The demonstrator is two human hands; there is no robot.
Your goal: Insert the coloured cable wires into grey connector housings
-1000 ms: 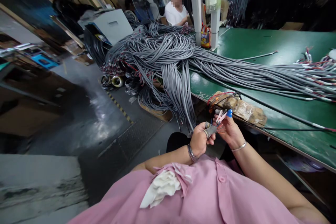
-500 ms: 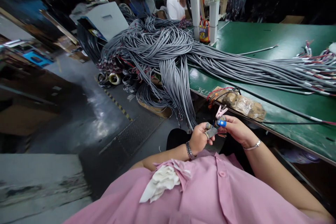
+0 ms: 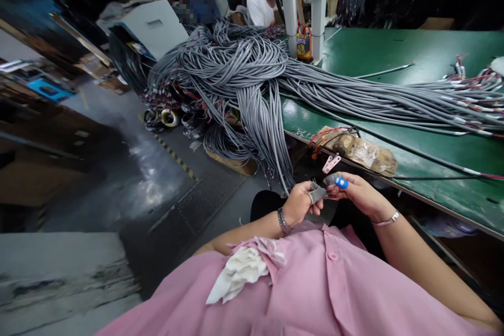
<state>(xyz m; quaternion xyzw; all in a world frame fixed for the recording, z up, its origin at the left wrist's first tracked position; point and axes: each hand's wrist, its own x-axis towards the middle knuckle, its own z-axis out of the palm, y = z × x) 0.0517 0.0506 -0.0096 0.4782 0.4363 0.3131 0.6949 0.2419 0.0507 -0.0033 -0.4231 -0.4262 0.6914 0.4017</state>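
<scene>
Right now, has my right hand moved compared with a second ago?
Yes. Judged against the brown block on the edge of the green table, your right hand has shifted down the view, away from the block, and to the right.

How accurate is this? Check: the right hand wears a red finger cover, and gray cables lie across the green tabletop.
Wrong color: the head view shows the finger cover on the right hand is blue. Gray cables lie across the green tabletop.

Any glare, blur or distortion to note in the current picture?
In the head view, glare marks the floor and green tabletop; the picture's left side is smeared; thin wires between left hand and right hand are too fine to separate; wide-angle stretching shows toward the edges.
</scene>
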